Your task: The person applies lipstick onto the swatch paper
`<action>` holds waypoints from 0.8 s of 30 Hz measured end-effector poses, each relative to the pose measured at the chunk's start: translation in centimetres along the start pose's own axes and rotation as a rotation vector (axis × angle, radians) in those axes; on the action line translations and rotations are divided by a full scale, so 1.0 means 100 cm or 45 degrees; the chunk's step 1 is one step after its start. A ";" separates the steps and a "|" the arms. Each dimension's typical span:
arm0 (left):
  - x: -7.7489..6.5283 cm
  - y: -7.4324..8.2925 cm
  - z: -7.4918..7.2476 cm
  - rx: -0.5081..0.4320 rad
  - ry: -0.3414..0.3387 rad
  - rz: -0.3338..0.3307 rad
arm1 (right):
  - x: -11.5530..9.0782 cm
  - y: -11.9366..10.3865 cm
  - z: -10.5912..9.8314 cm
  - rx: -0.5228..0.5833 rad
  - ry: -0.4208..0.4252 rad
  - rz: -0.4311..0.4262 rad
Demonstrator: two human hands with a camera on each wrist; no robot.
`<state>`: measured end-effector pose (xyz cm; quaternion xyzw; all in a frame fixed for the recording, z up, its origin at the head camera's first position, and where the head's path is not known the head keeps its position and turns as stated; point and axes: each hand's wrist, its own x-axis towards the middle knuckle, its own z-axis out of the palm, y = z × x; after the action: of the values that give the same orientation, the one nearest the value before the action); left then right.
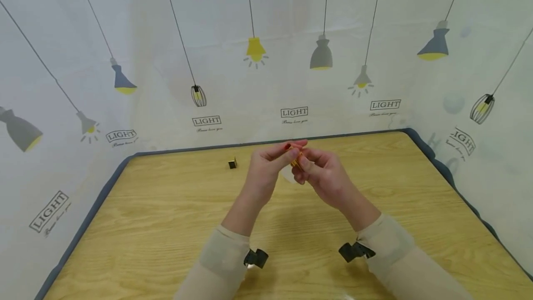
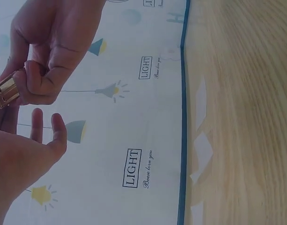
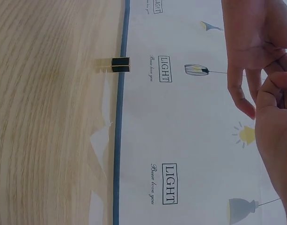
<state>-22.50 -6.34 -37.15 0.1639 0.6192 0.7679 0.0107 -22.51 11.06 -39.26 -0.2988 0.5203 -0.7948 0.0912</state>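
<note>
Both hands meet over the far middle of the table around a small lipstick (image 1: 297,163) with a gold, square-sided case. My right hand (image 1: 326,177) grips the case between thumb and curled fingers; the left wrist view shows the gold case (image 2: 7,90) at those fingers. From the other side, my left hand (image 1: 263,170) has its thumb and forefinger at the upper end, where red shows. The other left fingers (image 3: 241,96) hang loosely. Fingers hide much of the lipstick. To the left, apart from both hands, a black and gold cap (image 1: 232,164) stands on the table.
The wood-grain table (image 1: 166,226) has a dark blue edge (image 1: 187,148) along the hanging cloth (image 1: 225,73) printed with lamps. A whitish patch (image 1: 288,174) lies beneath the hands. Each sleeved wrist carries a black camera mount (image 1: 256,258).
</note>
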 end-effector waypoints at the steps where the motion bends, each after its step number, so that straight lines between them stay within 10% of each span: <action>1: 0.000 0.000 0.000 -0.001 0.007 0.003 | 0.000 0.001 0.000 -0.011 0.005 -0.017; 13: -0.001 -0.002 0.007 -0.097 0.118 0.031 | -0.008 0.013 0.009 -0.455 0.272 -0.322; 18: -0.001 -0.002 0.008 -0.151 0.091 0.053 | -0.009 0.016 0.008 -0.477 0.222 -0.465; 24: -0.003 0.000 0.006 -0.121 0.017 0.083 | -0.007 0.016 0.003 -0.354 0.037 -0.389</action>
<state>-22.08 -5.84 -37.09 0.1780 0.5765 0.7974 -0.0107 -21.99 10.41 -40.86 -0.3725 0.5748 -0.7242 -0.0800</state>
